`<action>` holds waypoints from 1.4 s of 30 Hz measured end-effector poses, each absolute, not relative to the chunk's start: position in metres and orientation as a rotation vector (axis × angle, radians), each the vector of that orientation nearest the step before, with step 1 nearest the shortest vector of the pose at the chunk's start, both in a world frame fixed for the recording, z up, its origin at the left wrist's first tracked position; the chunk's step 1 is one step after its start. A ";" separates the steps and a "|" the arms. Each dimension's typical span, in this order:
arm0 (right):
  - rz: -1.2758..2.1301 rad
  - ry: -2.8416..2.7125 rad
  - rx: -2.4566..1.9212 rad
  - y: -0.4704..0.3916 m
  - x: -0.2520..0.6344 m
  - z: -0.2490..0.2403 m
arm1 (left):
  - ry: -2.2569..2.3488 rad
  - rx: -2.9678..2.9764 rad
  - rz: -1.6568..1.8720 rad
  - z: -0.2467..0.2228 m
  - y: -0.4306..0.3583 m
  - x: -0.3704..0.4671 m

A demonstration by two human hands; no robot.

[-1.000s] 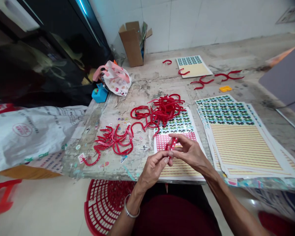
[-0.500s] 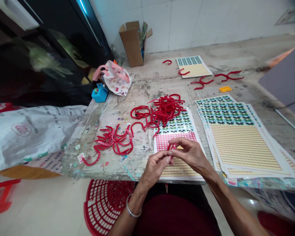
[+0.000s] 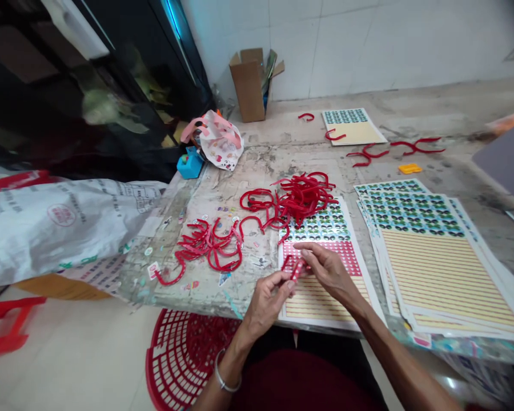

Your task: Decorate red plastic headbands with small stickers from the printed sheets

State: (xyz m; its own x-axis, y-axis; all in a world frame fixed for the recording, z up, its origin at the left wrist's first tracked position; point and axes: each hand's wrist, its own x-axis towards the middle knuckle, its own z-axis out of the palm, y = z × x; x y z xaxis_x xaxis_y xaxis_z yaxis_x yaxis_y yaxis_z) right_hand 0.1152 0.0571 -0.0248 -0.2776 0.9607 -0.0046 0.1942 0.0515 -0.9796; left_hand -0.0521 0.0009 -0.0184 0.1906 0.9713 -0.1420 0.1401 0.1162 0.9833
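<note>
My left hand (image 3: 265, 299) pinches a curved red headband (image 3: 298, 269) with pale dots on its near face, just above the sticker sheet. On the band's other side, my right hand (image 3: 330, 275) has its index finger stretched out while the thumb and other fingers close on the band; part of the grip is hidden. Under both hands lies a sticker sheet (image 3: 332, 302) with green, pink dotted and yellow striped zones. A tangled heap of red headbands (image 3: 306, 197) covers the sheet's far end. A smaller pile of headbands (image 3: 205, 245) is to the left.
Stacked sticker sheets (image 3: 445, 268) lie at right. Farther back are loose red headbands (image 3: 368, 154), a small sheet (image 3: 355, 132), a yellow piece (image 3: 410, 168), a cardboard box (image 3: 248, 91), a bag (image 3: 223, 142) and a blue tape dispenser (image 3: 191, 164). A red basket (image 3: 163, 365) stands below the table edge.
The view has shifted, so the table appears farther right and lower. My hands have drawn slightly apart, and more of the dotted red band shows between them. My right index finger has straightened.
</note>
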 end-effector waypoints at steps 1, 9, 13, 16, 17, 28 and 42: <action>1.151 -1.698 -1.194 0.063 0.110 -0.030 | 1.308 1.347 0.926 -0.020 0.003 -0.061; 0.529 -2.218 -1.173 0.106 0.076 -0.044 | 2.119 1.900 1.037 -0.028 0.028 -0.128; 0.858 -1.706 -1.145 0.108 0.090 -0.028 | 1.955 1.812 1.134 -0.023 0.030 -0.113; 1.218 -1.181 -1.139 0.106 0.107 -0.017 | 1.651 1.602 1.182 -0.019 0.032 -0.084; 1.299 -1.046 -1.116 0.104 0.111 -0.014 | 1.556 1.529 1.163 -0.018 0.032 -0.074; 1.551 -0.857 -1.040 0.049 0.105 -0.031 | 1.035 0.876 1.283 -0.011 0.051 -0.012; 1.631 -0.854 -1.040 0.043 0.136 -0.039 | 0.998 0.510 1.289 -0.015 0.051 -0.019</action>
